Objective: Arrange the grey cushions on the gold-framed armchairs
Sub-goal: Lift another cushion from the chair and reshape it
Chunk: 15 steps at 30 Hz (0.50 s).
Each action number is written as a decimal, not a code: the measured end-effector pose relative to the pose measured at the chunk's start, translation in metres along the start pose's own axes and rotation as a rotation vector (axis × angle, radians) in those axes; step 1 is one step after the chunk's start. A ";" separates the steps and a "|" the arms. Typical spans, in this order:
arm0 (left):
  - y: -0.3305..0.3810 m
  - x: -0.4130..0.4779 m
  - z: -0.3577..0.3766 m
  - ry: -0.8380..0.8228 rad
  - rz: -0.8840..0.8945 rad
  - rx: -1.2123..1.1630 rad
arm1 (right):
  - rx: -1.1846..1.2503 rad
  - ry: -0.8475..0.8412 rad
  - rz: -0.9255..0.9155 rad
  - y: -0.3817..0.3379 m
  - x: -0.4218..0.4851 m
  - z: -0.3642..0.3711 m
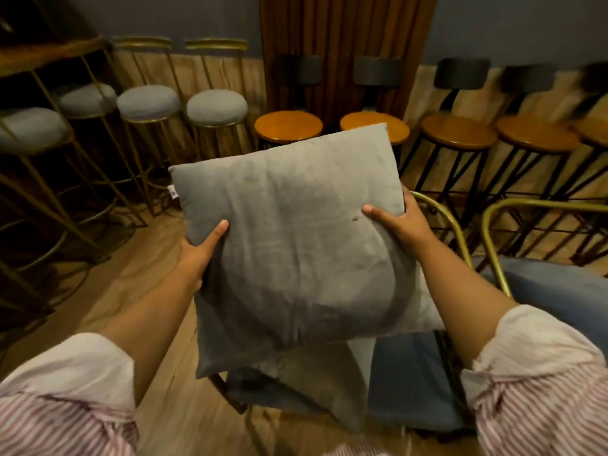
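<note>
A large grey cushion is held up in the air in front of me, its flat face turned towards the camera. My left hand grips its left edge with the thumb on the front. My right hand grips its right edge, fingers behind. Below the cushion stands a gold-framed armchair with a blue-grey seat. A second grey cushion lies on that seat, mostly hidden by the held one. Another gold-framed armchair with a blue-grey seat stands to the right.
Gold bar stools with grey round seats line the wall at left. Black-legged stools with round wooden seats stand along the back and right. A brown curtain hangs behind. Wooden floor lies at left.
</note>
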<state>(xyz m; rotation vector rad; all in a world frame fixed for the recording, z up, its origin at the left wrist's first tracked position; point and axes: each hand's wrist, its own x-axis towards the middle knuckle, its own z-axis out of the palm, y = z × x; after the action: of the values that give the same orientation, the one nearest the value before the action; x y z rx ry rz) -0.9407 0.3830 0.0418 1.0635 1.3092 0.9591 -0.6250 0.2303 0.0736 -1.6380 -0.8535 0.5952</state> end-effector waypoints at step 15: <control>0.010 -0.188 0.239 -0.345 0.052 0.092 | 0.101 0.350 0.002 0.033 -0.127 -0.306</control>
<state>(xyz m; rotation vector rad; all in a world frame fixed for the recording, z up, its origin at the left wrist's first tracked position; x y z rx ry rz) -0.7107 0.1911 0.0935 1.2762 1.0521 0.7193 -0.4617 -0.0584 0.1053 -1.5894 -0.5564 0.3324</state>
